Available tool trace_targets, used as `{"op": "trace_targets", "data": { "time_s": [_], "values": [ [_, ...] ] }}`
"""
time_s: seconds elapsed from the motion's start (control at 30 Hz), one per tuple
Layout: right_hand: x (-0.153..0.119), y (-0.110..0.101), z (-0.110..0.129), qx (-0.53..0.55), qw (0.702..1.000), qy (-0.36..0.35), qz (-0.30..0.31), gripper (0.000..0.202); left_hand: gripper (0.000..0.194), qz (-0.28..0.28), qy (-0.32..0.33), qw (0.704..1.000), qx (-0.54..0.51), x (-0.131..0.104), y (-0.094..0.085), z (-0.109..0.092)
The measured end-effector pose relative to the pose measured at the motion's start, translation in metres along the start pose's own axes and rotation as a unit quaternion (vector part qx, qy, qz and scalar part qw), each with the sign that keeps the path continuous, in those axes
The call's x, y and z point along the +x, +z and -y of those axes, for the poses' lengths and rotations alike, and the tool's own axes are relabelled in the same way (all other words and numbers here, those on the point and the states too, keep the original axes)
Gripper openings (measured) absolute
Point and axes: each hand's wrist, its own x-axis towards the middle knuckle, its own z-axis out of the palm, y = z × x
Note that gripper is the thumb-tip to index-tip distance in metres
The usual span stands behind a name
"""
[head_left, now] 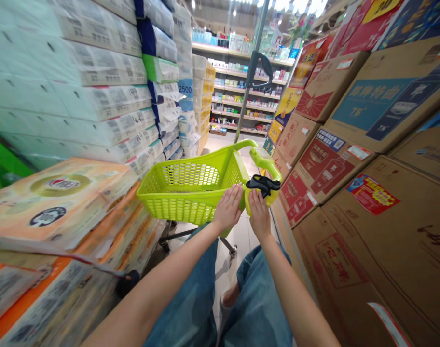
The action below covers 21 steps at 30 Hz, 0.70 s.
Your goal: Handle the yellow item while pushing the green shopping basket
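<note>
A lime-green shopping cart (185, 190) with an empty mesh basket stands in a narrow store aisle in front of me. My left hand (227, 208) rests flat on the basket's near rim. Beside it, my right hand (259, 212) grips the green handle block just under a black clip (262, 183). A grey pole (252, 77) rises from the cart's far end.
Stacked packs of tissue paper (97, 96) wall the left side, with orange packs (57, 212) close by my left arm. Cardboard cartons (368, 168) are piled along the right. Shelves of goods (241, 86) stand at the aisle's far end.
</note>
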Motion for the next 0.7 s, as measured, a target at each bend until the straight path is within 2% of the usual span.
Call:
{"op": "trace_targets", "data": {
  "time_s": [0.07, 0.17, 0.27, 0.33, 0.43, 0.5, 0.6, 0.7],
  "values": [
    [0.001, -0.006, -0.01, -0.011, 1.0, 0.003, 0.004, 0.092, 0.085, 0.003, -0.002, 1.0, 0.0, 0.0, -0.001, 0.0],
    [0.013, -0.023, -0.03, -0.007, 0.995, 0.085, -0.042, 0.093, 0.086, 0.008, -0.005, 1.0, 0.001, 0.0, -0.002, -0.001],
    [0.023, -0.03, -0.031, 0.016, 0.988, 0.132, -0.075, 0.095, 0.086, 0.008, -0.005, 1.0, 0.002, 0.001, -0.003, -0.002],
    [0.021, -0.021, -0.018, 0.022, 0.991, 0.117, -0.059, 0.096, 0.084, 0.004, -0.005, 1.0, 0.001, 0.001, -0.001, -0.002],
    [0.007, 0.0, 0.006, 0.023, 0.999, 0.027, -0.007, 0.092, 0.081, -0.003, -0.004, 1.0, 0.002, 0.0, 0.001, -0.001],
    [-0.001, 0.008, 0.01, 0.018, 0.999, -0.031, 0.013, 0.086, 0.08, -0.003, -0.002, 1.0, 0.002, -0.001, 0.001, 0.0],
    [-0.001, 0.001, -0.008, -0.005, 0.999, -0.035, -0.002, 0.084, 0.08, 0.005, -0.001, 1.0, -0.001, 0.0, -0.001, 0.0],
    [0.009, -0.018, -0.033, -0.013, 0.998, 0.035, -0.048, 0.09, 0.081, 0.011, -0.004, 1.0, -0.003, 0.0, -0.003, -0.001]
  ]
}}
